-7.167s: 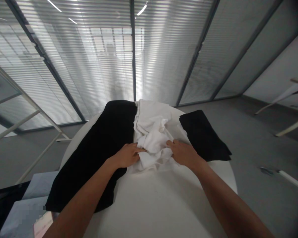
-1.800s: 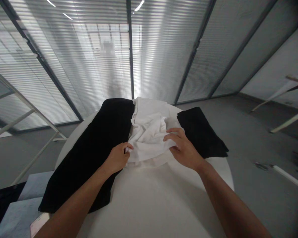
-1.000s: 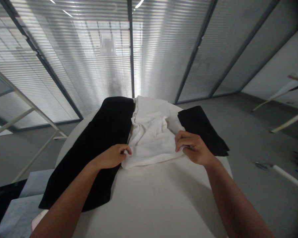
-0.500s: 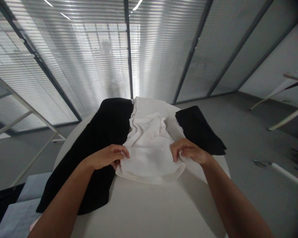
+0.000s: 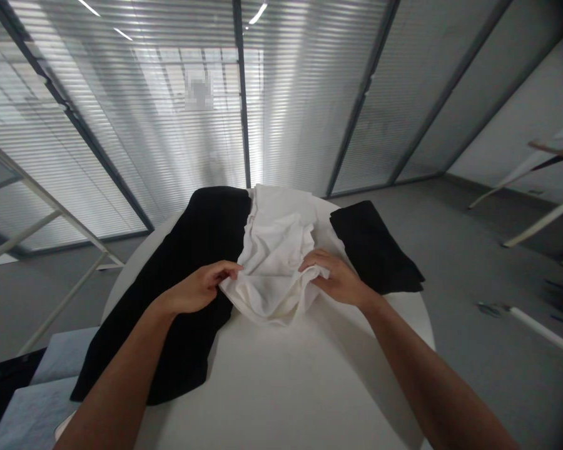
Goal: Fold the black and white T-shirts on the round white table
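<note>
A crumpled white garment (image 5: 276, 250) lies in the middle of a round white table (image 5: 281, 381). My left hand (image 5: 199, 289) pinches its near left edge, fingers closed on the cloth. My right hand (image 5: 335, 278) grips its near right edge, a fold bunched under the fingers. Between the hands the near hem sags in a loose curve. A long black garment (image 5: 182, 275) lies spread to the left of the white one, partly under my left hand. A smaller folded black garment (image 5: 373, 247) lies to the right.
Glass walls with blinds stand behind the table. A white metal frame (image 5: 51, 206) rises at the left. A grey-blue seat (image 5: 32, 406) sits at the lower left. Grey floor stretches to the right, with table legs (image 5: 539, 219) at the far right.
Both hands, holding the white garment's near edge, have moved closer together and a little away from me. The hem, stretched flat half a second ago, now hangs slack and bunched between them.
</note>
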`<state>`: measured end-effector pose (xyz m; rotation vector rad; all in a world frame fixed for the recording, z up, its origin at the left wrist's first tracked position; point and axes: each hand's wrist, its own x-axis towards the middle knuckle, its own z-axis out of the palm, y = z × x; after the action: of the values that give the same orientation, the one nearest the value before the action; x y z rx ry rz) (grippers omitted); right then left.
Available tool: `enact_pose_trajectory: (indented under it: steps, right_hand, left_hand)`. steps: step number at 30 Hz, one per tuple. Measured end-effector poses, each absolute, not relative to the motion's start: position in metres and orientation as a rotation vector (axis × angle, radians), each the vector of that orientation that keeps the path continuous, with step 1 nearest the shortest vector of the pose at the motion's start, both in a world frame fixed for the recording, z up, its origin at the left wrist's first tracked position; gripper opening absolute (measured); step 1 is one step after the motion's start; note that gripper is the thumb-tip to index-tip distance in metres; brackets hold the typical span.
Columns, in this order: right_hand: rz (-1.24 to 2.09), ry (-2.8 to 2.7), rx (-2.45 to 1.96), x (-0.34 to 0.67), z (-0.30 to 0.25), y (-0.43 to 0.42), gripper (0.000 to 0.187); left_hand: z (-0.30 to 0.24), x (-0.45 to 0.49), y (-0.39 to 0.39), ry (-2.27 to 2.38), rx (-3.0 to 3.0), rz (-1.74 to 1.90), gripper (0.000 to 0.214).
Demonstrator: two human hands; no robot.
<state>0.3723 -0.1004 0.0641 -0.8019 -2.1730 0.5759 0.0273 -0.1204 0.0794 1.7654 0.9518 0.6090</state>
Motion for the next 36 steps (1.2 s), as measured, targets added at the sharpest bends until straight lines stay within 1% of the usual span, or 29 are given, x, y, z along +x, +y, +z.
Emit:
enact_pose_trajectory:
  steps: [2, 3, 6, 8, 11, 14, 17, 20, 22, 24, 26, 29, 33, 36]
  right_hand:
    - [0.607, -2.105, -0.783, 0.372, 0.064, -0.101, 0.008]
    - [0.645, -2.068, -0.774, 0.373, 0.065, -0.102, 0.009]
    - [0.755, -1.968, -0.735, 0.377, 0.067, -0.103, 0.018]
    - [0.816, -1.901, -0.697, 0.381, 0.066, -0.103, 0.020]
    - [0.874, -1.789, -0.648, 0.383, 0.064, -0.102, 0.019]
    - [0.896, -1.743, -0.652, 0.383, 0.062, -0.101, 0.023]
    - [0.922, -1.726, -0.625, 0.382, 0.062, -0.101, 0.024]
    - [0.961, -1.685, -0.598, 0.386, 0.066, -0.103, 0.024]
    - [1.051, -1.713, -0.587, 0.391, 0.072, -0.107, 0.027]
    - [1.217, -1.827, -0.505, 0.398, 0.079, -0.111, 0.030]
    - [1.396, -1.948, -0.388, 0.405, 0.085, -0.114, 0.031]
    - [1.551, -2.034, -0.309, 0.410, 0.092, -0.117, 0.030]
    - [1.621, -2.212, -0.307, 0.408, 0.098, -0.116, 0.024]
    - [1.652, -2.444, -0.256, 0.404, 0.102, -0.115, 0.028]
  left_hand:
    - [0.074, 0.033, -0.122, 1.026, 1.940, 0.476, 0.065]
    - [0.073, 0.034, -0.122, 1.044, 2.011, 0.428, 0.069]
    - [0.073, 0.035, -0.125, 1.071, 2.115, 0.382, 0.064]
    - [0.075, 0.032, -0.126, 1.086, 2.113, 0.374, 0.060]
    - [0.076, 0.028, -0.126, 1.112, 2.093, 0.354, 0.064]
    - [0.076, 0.030, -0.126, 1.129, 2.112, 0.373, 0.066]
    - [0.079, 0.034, -0.125, 1.122, 2.137, 0.467, 0.052]
    - [0.086, 0.033, -0.126, 1.127, 2.087, 0.730, 0.029]
    - [0.092, 0.030, -0.128, 1.120, 2.021, 0.898, 0.018]
    - [0.097, 0.025, -0.131, 1.086, 1.990, 0.973, 0.017]
    - [0.102, 0.020, -0.134, 1.023, 1.989, 0.960, 0.020]
    - [0.108, 0.015, -0.138, 0.886, 1.936, 0.754, 0.026]
    - [0.113, 0.017, -0.139, 0.817, 1.851, 0.244, 0.030]
    - [0.114, 0.018, -0.136, 0.805, 1.826, 0.079, 0.029]
